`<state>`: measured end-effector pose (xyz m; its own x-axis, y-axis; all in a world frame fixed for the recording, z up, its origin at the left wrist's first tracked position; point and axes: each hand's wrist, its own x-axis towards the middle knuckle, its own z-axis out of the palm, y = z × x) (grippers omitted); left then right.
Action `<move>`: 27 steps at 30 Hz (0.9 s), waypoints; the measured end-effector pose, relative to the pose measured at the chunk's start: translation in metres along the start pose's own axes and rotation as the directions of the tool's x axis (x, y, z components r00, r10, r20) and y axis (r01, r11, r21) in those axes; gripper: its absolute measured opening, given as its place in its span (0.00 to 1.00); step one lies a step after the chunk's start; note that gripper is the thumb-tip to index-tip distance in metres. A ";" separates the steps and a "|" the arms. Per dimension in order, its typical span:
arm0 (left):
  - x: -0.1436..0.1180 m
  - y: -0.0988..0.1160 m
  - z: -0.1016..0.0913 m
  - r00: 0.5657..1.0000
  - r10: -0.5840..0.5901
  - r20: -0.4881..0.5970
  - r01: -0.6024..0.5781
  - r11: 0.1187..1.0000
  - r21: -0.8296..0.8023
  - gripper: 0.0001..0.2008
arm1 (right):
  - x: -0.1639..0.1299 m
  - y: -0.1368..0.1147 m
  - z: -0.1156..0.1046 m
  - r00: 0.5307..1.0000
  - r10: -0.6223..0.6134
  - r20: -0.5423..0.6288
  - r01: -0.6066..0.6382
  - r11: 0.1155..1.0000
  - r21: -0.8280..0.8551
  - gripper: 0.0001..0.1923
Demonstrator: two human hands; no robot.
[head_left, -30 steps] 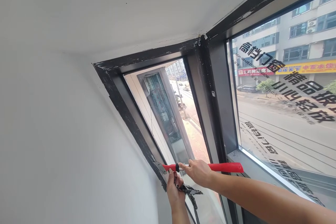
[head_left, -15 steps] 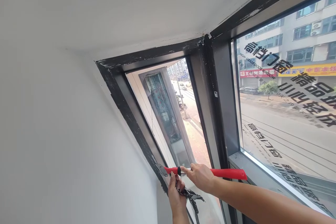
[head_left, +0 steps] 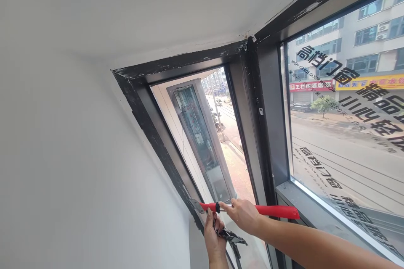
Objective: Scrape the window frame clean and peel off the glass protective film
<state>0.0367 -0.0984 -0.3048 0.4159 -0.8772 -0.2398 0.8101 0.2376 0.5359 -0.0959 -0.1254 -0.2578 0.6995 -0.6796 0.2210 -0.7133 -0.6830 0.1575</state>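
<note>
A scraper (head_left: pixel 277 211) with a long red handle lies nearly level across the narrow window. My right hand (head_left: pixel 242 215) is closed around the middle of it, just behind a black collar. The scraper's flat metal blade (head_left: pixel 197 206) touches the black-coated left edge of the window frame (head_left: pixel 154 147). Below the red neck, my left hand (head_left: pixel 213 237) is closed on a crumpled strip of black film (head_left: pixel 232 239), whose ends dangle to the right. The left thumb tip sits close under the scraper's neck; whether it touches is hard to see.
White wall (head_left: pixel 78 168) borders the frame on the left, with the ceiling (head_left: pixel 176 4) above. A dark corner post (head_left: pixel 257 113) separates the narrow window from a large pane (head_left: pixel 341 134) with printed black lettering. Below that pane runs a grey sill (head_left: pixel 292 193).
The view has shifted slightly. Both hands keep their grips, and the scraper blade stays at the frame's left edge, with little visible movement along it.
</note>
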 end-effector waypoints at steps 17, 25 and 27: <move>0.002 -0.003 -0.010 0.999 -0.040 -0.013 0.040 0.999 -0.031 0.25 | -0.004 -0.004 0.015 1.000 0.020 0.004 -0.020 0.997 0.072 0.33; 0.001 -0.005 -0.011 0.998 -0.049 -0.031 0.048 0.998 -0.046 0.26 | -0.004 -0.006 0.025 0.998 0.059 -0.029 -0.053 0.983 0.175 0.30; 0.002 -0.005 -0.015 0.998 -0.051 -0.027 0.049 0.997 -0.064 0.25 | -0.003 -0.009 0.026 0.998 0.063 -0.015 -0.060 0.984 0.166 0.31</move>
<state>0.0398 -0.0954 -0.3198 0.3853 -0.8765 -0.2886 0.8545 0.2207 0.4703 -0.0905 -0.1237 -0.2848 0.6523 -0.7174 0.2447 -0.7367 -0.6760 -0.0183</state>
